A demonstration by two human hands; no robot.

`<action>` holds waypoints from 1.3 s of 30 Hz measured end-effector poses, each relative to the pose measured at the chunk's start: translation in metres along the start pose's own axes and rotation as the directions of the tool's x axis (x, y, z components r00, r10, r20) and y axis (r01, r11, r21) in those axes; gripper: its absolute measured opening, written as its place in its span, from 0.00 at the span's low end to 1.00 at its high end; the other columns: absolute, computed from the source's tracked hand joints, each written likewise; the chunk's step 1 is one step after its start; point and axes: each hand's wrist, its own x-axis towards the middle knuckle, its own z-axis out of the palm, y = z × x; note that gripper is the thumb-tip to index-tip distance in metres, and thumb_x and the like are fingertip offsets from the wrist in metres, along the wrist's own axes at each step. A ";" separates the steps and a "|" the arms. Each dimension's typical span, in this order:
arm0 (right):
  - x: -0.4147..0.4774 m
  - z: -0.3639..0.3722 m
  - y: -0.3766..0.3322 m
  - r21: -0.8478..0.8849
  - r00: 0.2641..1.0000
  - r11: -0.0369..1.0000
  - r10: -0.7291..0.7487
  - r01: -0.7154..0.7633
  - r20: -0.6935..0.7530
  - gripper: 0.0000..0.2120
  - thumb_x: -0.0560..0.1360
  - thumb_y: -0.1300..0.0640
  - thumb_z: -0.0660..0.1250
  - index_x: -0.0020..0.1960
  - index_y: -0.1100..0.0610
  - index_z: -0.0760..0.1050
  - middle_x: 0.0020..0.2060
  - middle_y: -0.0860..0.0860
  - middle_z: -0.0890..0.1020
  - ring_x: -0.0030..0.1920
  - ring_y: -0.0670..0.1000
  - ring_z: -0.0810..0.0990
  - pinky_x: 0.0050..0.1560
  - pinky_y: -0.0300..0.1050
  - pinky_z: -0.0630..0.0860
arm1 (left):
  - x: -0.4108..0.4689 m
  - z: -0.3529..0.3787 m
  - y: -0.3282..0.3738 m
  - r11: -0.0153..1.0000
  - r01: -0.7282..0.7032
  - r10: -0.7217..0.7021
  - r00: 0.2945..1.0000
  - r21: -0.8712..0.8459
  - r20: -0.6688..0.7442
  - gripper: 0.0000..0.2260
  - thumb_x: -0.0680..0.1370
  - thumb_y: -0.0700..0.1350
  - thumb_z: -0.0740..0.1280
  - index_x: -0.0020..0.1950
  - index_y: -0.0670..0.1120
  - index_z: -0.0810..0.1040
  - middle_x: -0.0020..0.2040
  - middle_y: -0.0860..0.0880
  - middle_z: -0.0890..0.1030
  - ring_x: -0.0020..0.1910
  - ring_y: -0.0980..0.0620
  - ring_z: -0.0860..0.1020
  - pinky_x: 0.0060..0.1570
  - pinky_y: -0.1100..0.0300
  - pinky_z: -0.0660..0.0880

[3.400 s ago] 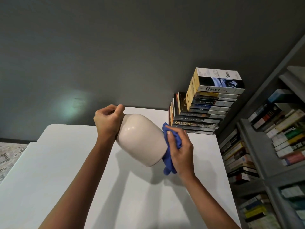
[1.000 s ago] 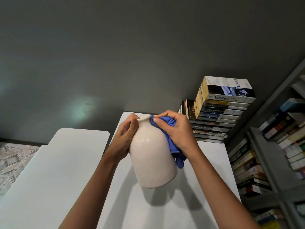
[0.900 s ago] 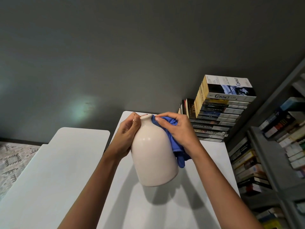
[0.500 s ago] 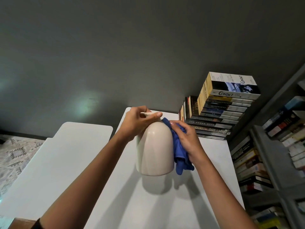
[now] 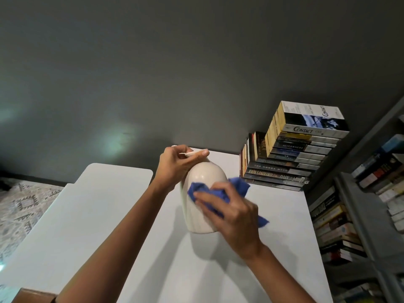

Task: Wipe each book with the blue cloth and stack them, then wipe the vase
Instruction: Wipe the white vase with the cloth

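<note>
A cream ceramic vase [image 5: 202, 178] stands upright on the white table [image 5: 282, 215]. My left hand [image 5: 177, 165] grips its narrow neck and rim from the left. My right hand [image 5: 231, 215] presses the crumpled blue cloth [image 5: 207, 190] against the front of the vase body, and cloth ends stick out to the right. Behind the vase, at the table's back right corner, rises a tall stack of books [image 5: 293, 154] with a "Contact" paperback on top.
A grey bookshelf [image 5: 358, 206] full of books lines the right side. A second white table surface [image 5: 87, 206] lies to the left, with a patterned rug [image 5: 19, 206] beyond it. A dark grey wall [image 5: 175, 73] backs the table.
The vase went from held tilted in the air to standing upright on the table. My right hand slid the cloth from the vase's right side round to its front.
</note>
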 end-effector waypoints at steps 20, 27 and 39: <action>0.062 -0.007 0.031 0.509 0.865 0.703 0.450 -0.497 0.223 0.05 0.73 0.56 0.72 0.48 0.48 0.82 0.45 0.46 0.78 0.47 0.43 0.79 0.52 0.37 0.74 | -0.006 -0.010 -0.017 0.919 -0.038 0.163 0.943 -0.394 0.290 0.23 0.65 0.68 0.74 0.38 0.50 0.73 0.35 0.53 0.79 0.30 0.58 0.75 0.30 0.66 0.72; 0.062 -0.002 0.030 0.636 0.800 0.517 0.521 -0.573 0.297 0.05 0.75 0.59 0.70 0.49 0.53 0.83 0.49 0.50 0.83 0.52 0.45 0.81 0.57 0.39 0.74 | -0.016 -0.005 -0.008 0.877 0.005 0.132 0.959 -0.481 0.251 0.33 0.60 0.73 0.72 0.42 0.45 0.69 0.35 0.55 0.78 0.32 0.59 0.76 0.33 0.65 0.75; -0.032 -0.015 0.037 0.386 0.493 0.307 0.536 -0.870 0.685 0.11 0.81 0.61 0.59 0.47 0.57 0.80 0.44 0.49 0.84 0.48 0.44 0.81 0.49 0.35 0.73 | -0.014 -0.013 -0.014 0.700 0.160 0.201 0.891 -0.696 0.407 0.20 0.69 0.64 0.72 0.39 0.50 0.68 0.55 0.40 0.80 0.51 0.41 0.77 0.47 0.50 0.76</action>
